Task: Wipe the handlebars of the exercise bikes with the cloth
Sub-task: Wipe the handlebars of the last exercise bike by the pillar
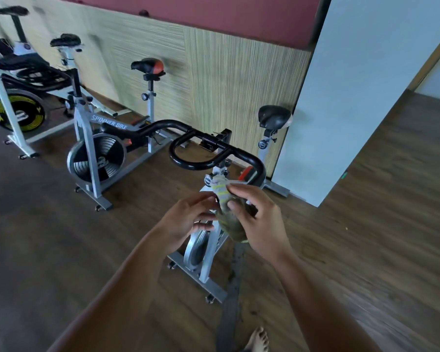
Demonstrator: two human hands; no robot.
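Observation:
A grey-green cloth (229,219) with yellow stripes hangs bunched between my two hands, just below the nearest bike's black looped handlebar (188,162). My right hand (257,217) pinches the cloth with thumb and fingers near its top. My left hand (188,219) has its curled fingers at the cloth's left side, fingertips touching it. Both hands are short of the handlebar, and the cloth does not touch it. The grey frame and flywheel of that bike (201,247) stand under my hands.
A second grey bike marked SPINNER BIKE (97,158) stands to the left, with more bikes (18,110) beyond along the wood-panelled wall. A pale blue pillar (341,97) rises on the right. A bare foot (258,339) shows on the wooden floor.

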